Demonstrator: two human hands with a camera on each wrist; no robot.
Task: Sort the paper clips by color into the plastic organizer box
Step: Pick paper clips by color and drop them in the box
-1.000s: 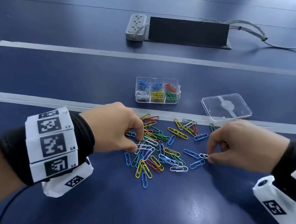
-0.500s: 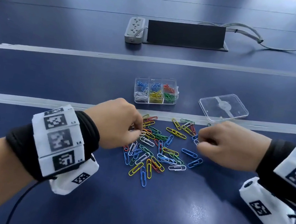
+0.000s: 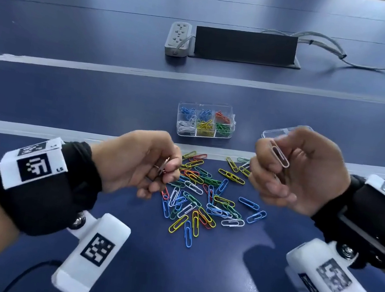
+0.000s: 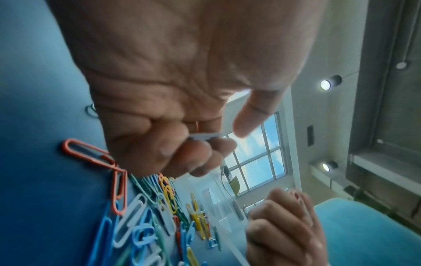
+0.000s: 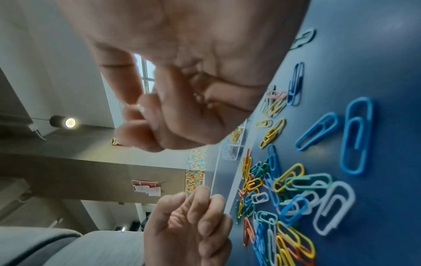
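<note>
So from my remote seat: both hands are lifted off the blue table, hovering over the loose pile of paper clips. The right hand is turned palm toward the head camera with its fingers curled in, pinching a white paper clip between the thumb and fingertips, tilted diagonally. There might be another clip tucked lower in that palm, but I can't tell for sure.

The left hand is curled too, pinching a small bunch of clips against its fingertips. In the left wrist view I can see a pale clip edge-on in the pinch and a thin orange bit behind it; exact count is too blurry to call.

The pile sits between and just under the two hands, a jumble of blue, green, yellow, red/orange and white, many overlapping. A couple of blue ones lie a bit apart on the right side.

The plastic organizer box is just past the pile, beyond the pale strip on the table, open, with six compartments: blue, blue and red along the far row, white, yellow and green along the near row. Its clear lid lies to the right, mostly hidden behind the right hand.

Further back there's a power strip next to a black panel.
</note>
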